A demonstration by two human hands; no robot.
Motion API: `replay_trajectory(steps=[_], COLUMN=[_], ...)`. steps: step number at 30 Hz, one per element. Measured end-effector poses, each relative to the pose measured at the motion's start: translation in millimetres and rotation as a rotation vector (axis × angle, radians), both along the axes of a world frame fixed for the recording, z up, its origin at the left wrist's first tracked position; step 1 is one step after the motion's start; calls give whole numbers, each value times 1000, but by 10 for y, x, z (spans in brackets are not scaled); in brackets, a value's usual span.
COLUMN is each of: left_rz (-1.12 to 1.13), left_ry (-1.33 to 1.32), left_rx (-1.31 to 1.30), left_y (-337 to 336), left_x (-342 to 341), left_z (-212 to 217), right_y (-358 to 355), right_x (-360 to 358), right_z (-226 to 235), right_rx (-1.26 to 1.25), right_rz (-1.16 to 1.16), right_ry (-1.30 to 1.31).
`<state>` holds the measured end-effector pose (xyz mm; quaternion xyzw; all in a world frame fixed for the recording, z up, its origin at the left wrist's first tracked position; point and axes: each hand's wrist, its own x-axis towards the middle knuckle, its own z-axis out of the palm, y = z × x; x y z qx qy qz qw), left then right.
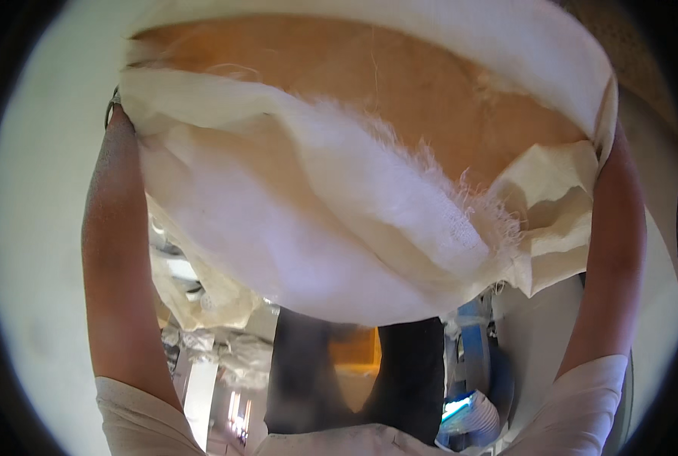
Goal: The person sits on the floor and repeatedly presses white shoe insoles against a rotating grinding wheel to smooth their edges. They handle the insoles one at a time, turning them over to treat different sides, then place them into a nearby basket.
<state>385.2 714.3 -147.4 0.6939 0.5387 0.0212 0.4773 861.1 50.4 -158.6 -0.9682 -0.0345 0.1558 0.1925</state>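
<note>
A large white fabric sack (225,182) spreads across the view, its mouth stretched wide. Inside the mouth the surface looks orange-brown (399,83). Loose threads fray along the near edge, mostly toward the right. At the left corner of the mouth is my left hand (120,111), with a thin dark band at its wrist; cloth covers the fingers. My right hand (611,148) is at the right corner, its fingers hidden in the gathered fabric. The cloth is pulled up and hangs between both hands, so each appears closed on it. Both arms reach forward, raised.
Below the sack show my dark trousers (301,372) and an orange patch (360,349) between the legs. Crumpled pale material (225,300) lies at lower left. At lower right are a blue upright part (472,342) and a ribbed pale object (479,418). A pale surface (42,228) fills the left side.
</note>
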Motion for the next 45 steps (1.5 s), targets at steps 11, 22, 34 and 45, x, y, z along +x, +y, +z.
replay_trajectory(steps=[11, 22, 34, 45], left_rz=[-435, -1473, -1325, -1700], left_ry=[-170, -96, -23, -1], left_rx=[396, 242, 959, 429], left_y=[-914, -2140, -2306, -2177], left_x=[-506, 941, 829, -1259], left_z=[1571, 1092, 347, 1335], right_y=[-86, 2031, 1856, -297], right_x=[-3629, -4235, -4207, -3724], right_z=[2186, 150, 210, 1177], right_rx=[474, 155, 326, -33], right_rz=[143, 908, 705, 695], right_ry=[307, 497, 610, 410])
